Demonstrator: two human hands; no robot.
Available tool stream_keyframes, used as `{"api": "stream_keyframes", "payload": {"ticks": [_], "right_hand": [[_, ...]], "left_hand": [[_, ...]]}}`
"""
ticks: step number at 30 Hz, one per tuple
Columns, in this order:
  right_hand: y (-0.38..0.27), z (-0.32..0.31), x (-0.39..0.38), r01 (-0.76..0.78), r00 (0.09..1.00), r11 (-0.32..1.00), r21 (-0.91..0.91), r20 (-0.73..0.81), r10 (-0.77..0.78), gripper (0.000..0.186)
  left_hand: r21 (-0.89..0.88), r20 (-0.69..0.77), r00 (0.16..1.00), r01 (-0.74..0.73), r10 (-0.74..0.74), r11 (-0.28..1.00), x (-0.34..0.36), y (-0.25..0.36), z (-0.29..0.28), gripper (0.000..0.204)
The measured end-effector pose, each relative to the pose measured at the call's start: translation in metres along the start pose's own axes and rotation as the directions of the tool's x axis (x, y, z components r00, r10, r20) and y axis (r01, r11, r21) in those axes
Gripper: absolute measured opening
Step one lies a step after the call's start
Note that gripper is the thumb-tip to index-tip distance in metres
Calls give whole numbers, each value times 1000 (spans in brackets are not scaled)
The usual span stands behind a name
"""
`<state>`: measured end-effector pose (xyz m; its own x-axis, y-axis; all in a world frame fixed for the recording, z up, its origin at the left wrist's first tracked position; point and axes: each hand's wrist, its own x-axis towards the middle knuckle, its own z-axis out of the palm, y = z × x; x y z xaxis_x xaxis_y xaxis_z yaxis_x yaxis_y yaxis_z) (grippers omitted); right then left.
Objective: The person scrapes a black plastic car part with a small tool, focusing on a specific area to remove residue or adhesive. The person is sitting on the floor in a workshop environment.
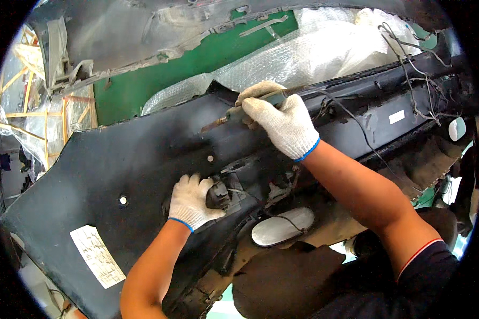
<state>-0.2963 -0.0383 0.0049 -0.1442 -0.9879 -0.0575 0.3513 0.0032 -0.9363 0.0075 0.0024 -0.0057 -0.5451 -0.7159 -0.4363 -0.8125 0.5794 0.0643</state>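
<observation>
Both my hands wear white knit gloves with blue cuffs. My right hand [285, 122] is closed around a corded tool that looks like a soldering iron [274, 99]. Its brownish tip [214, 125] points left, over the upper part of a large black bumper-like panel [138, 159]. My left hand [190, 201] rests on the panel with fingers spread, beside a small black block-like piece [218, 195] at a rectangular recess. Whether the thumb grips that piece is hard to see. A thin cord [351, 112] runs from the tool's handle toward the right.
A paper label [97, 256] is stuck on the panel's lower left. Wires [410, 69] hang over its right end. Behind lie another dark panel [143, 37], bubble wrap [271, 58] and a green surface [122, 95]. An oval light-coloured opening [283, 226] shows near me.
</observation>
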Motion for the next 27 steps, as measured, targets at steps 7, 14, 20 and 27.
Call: {"api": "stream_keyframes", "payload": {"ticks": [7, 14, 20, 27], "right_hand": [[-6, -21, -1, 22, 1000, 998, 50, 20, -23, 16], [-24, -17, 20, 84, 996, 991, 106, -7, -83, 20], [-37, -28, 20, 42, 998, 973, 226, 43, -53, 23], [-17, -26, 19, -47, 999, 954, 297, 24, 42, 23]], "left_hand": [[-35, 38, 996, 78, -77, 996, 4, 11, -6, 91], [24, 65, 984, 165, -166, 986, 3, 23, -8, 93], [157, 62, 972, 216, -228, 964, 1, 36, -14, 98], [194, 34, 889, 442, -456, 876, -7, 67, -5, 101]]}}
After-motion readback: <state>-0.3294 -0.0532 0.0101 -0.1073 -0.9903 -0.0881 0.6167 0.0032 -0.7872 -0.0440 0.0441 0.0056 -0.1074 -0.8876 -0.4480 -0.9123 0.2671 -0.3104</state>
